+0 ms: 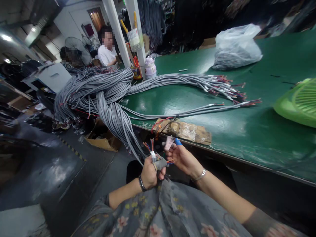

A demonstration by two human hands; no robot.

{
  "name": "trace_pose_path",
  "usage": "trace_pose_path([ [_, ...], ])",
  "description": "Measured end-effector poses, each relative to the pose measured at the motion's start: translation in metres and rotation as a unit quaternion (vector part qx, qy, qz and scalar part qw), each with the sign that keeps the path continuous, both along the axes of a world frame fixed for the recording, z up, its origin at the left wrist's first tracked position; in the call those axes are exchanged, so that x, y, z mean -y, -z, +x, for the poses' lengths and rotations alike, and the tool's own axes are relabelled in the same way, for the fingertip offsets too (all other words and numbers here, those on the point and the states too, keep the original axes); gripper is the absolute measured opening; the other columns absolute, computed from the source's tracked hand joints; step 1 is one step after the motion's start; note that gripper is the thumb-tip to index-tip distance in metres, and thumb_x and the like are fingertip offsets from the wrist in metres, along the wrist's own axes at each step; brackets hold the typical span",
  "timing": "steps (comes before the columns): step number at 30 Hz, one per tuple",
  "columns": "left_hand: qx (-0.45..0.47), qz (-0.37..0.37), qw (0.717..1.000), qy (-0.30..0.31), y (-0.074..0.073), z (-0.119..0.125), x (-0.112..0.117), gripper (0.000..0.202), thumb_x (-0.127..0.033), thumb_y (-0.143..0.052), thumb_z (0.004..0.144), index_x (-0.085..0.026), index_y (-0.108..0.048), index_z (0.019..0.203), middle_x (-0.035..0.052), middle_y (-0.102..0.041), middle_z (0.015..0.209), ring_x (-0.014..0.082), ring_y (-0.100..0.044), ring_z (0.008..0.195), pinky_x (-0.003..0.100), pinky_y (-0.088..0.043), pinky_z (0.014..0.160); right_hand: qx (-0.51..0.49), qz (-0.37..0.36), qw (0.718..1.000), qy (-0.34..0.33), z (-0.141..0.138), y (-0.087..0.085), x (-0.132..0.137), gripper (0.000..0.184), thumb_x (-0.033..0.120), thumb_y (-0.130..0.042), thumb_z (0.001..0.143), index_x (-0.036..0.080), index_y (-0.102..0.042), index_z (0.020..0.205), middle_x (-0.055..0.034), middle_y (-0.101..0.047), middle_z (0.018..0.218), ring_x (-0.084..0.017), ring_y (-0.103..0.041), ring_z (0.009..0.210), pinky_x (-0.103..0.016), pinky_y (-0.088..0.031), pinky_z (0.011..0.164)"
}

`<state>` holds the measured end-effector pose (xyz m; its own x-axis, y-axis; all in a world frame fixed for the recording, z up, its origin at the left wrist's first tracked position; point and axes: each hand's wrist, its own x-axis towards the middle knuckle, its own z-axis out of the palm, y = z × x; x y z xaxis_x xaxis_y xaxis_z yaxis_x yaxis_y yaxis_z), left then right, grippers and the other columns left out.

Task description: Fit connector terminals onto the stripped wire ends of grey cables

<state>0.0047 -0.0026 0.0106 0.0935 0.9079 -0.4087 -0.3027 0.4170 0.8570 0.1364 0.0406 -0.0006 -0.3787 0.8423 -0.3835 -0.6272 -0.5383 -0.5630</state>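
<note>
My left hand (149,172) is closed round the end of a grey cable (138,154) whose stripped coloured wires (151,146) stick up above my fist. My right hand (181,157) is beside it, with taped fingertips pinching at the thin wires near the cable end. Both hands are held above my lap, just in front of the green table's edge (222,154). The cable runs up to a large bundle of grey cables (111,98) that hangs off the table.
More grey cables with stripped ends (222,87) lie across the green table. A worn cardboard piece (187,130), a clear plastic bag (235,47) and a green fan (300,102) are on it. Two people sit at the far left; a cardboard box (103,140) is on the floor.
</note>
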Motion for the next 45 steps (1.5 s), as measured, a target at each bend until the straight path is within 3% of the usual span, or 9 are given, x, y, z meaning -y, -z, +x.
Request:
trace_pose_path([
  [4, 0.001, -0.003, 1.0, -0.001, 0.002, -0.001, -0.001, 0.042, -0.05, -0.074, 0.052, -0.017, -0.048, 0.059, -0.0049, -0.049, 0.035, 0.0053, -0.033, 0.023, 0.019, -0.018, 0.027, 0.019, 0.042, 0.996, -0.077, 0.005, -0.004, 0.01, 0.037, 0.053, -0.074, 0.063, 0.019, -0.068, 0.075, -0.0012, -0.062, 0.069, -0.012, -0.051, 0.057, -0.025, -0.04, 0.054],
  [8, -0.011, -0.009, 1.0, 0.016, 0.004, 0.0, -0.002, 0.041, -0.05, -0.074, 0.052, -0.016, -0.051, 0.059, -0.0038, -0.051, 0.038, 0.0048, -0.034, 0.024, 0.019, -0.02, 0.028, 0.053, 0.083, 0.99, -0.097, 0.009, -0.012, 0.014, 0.03, 0.04, -0.081, 0.057, 0.017, -0.064, 0.069, 0.001, -0.06, 0.063, -0.01, -0.048, 0.055, -0.025, -0.038, 0.055],
  [13, -0.029, -0.011, 0.999, 0.035, 0.005, 0.0, -0.001, 0.037, -0.046, -0.073, 0.055, -0.016, -0.051, 0.056, -0.0038, -0.049, 0.036, 0.0051, -0.034, 0.025, 0.019, -0.02, 0.029, 0.099, 0.088, 0.983, -0.128, 0.01, -0.016, 0.009, 0.036, 0.04, -0.084, 0.051, 0.016, -0.062, 0.067, 0.0016, -0.061, 0.06, -0.011, -0.051, 0.055, -0.025, -0.038, 0.057],
  [22, -0.023, -0.023, 0.995, 0.096, 0.003, -0.005, -0.002, 0.035, -0.042, -0.073, 0.054, -0.016, -0.05, 0.052, -0.003, -0.048, 0.035, 0.0049, -0.032, 0.024, 0.019, -0.017, 0.029, 0.223, 0.091, 0.969, -0.049, -0.001, -0.002, 0.017, 0.038, 0.046, -0.079, 0.055, 0.018, -0.054, 0.055, 0.004, -0.055, 0.053, -0.01, -0.044, 0.05, -0.026, -0.035, 0.051],
  [29, 0.017, -0.048, 0.997, 0.066, 0.004, -0.003, -0.003, 0.04, -0.048, -0.073, 0.05, -0.017, -0.05, 0.058, -0.0037, -0.048, 0.034, 0.0058, -0.034, 0.023, 0.019, -0.016, 0.027, 0.17, 0.048, 0.984, 0.035, 0.006, 0.006, 0.006, 0.041, 0.048, -0.078, 0.056, 0.02, -0.048, 0.05, 0.0077, -0.038, 0.043, -0.007, -0.029, 0.043, -0.024, -0.029, 0.045],
  [34, 0.043, -0.054, 0.997, 0.044, 0.001, -0.002, -0.006, 0.044, -0.054, -0.072, 0.049, -0.018, -0.048, 0.06, -0.0039, -0.048, 0.033, 0.0065, -0.034, 0.021, 0.019, -0.017, 0.026, 0.075, 0.025, 0.997, -0.022, 0.011, 0.006, -0.001, 0.043, 0.063, -0.063, 0.068, 0.02, -0.061, 0.066, 0.0005, -0.055, 0.059, -0.012, -0.045, 0.051, -0.026, -0.039, 0.051],
  [37, 0.071, -0.058, 0.995, 0.047, 0.0, -0.001, -0.011, 0.041, -0.05, -0.072, 0.051, -0.018, -0.047, 0.061, -0.0043, -0.047, 0.032, 0.0076, -0.034, 0.021, 0.019, -0.017, 0.025, 0.04, 0.043, 0.997, -0.042, 0.009, 0.001, -0.005, 0.045, 0.065, -0.061, 0.069, 0.02, -0.064, 0.075, 0.0007, -0.056, 0.061, -0.012, -0.047, 0.052, -0.025, -0.04, 0.051],
  [42, 0.119, -0.057, 0.988, 0.075, -0.001, 0.001, -0.018, 0.035, -0.048, -0.068, 0.058, -0.018, -0.05, 0.064, -0.0042, -0.046, 0.033, 0.0081, -0.035, 0.022, 0.019, -0.019, 0.026, 0.054, 0.06, 0.997, -0.018, 0.004, -0.003, -0.011, 0.041, 0.058, -0.071, 0.064, 0.019, -0.064, 0.073, 0.0025, -0.053, 0.057, -0.01, -0.043, 0.05, -0.023, -0.038, 0.048],
  [45, 0.087, -0.04, 0.994, 0.057, -0.001, 0.003, -0.017, 0.038, -0.05, -0.07, 0.056, -0.017, -0.051, 0.064, -0.0047, -0.047, 0.034, 0.0068, -0.034, 0.023, 0.019, -0.019, 0.027, 0.078, 0.073, 0.994, -0.028, 0.006, -0.001, -0.009, 0.046, 0.062, -0.07, 0.061, 0.018, -0.063, 0.072, 0.002, -0.053, 0.057, -0.01, -0.043, 0.049, -0.023, -0.037, 0.047],
])
